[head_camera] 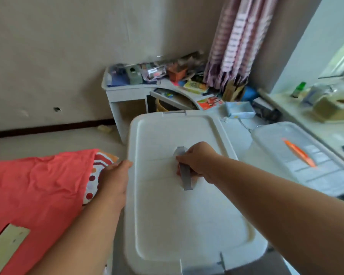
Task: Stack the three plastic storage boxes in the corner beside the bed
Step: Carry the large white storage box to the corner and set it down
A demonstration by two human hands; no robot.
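Large white plastic storage box with recessed lid (187, 221) nearest, filling centre foreground, beside bed; right hand (199, 161) clamped round grey bar handle (185, 173) in middle of lid, fingers curled under it; left hand (113, 179) flat against left lid edge, fingers together, thumb on rim, not gripping anything; red-orange bedsheet (38, 187) to left, dotted and striped pillow corner (99, 163) peeking from under it, touching left hand; pale wooden slat (6, 249) at bottom left; translucent plastic storage box with orange latch (302, 159) to right, well apart from hands; white curved corner desk (127, 92) further back, cluttered top, blurred; pink striped curtain (238, 40) behind desk; green bottle (298, 89) on sill far right
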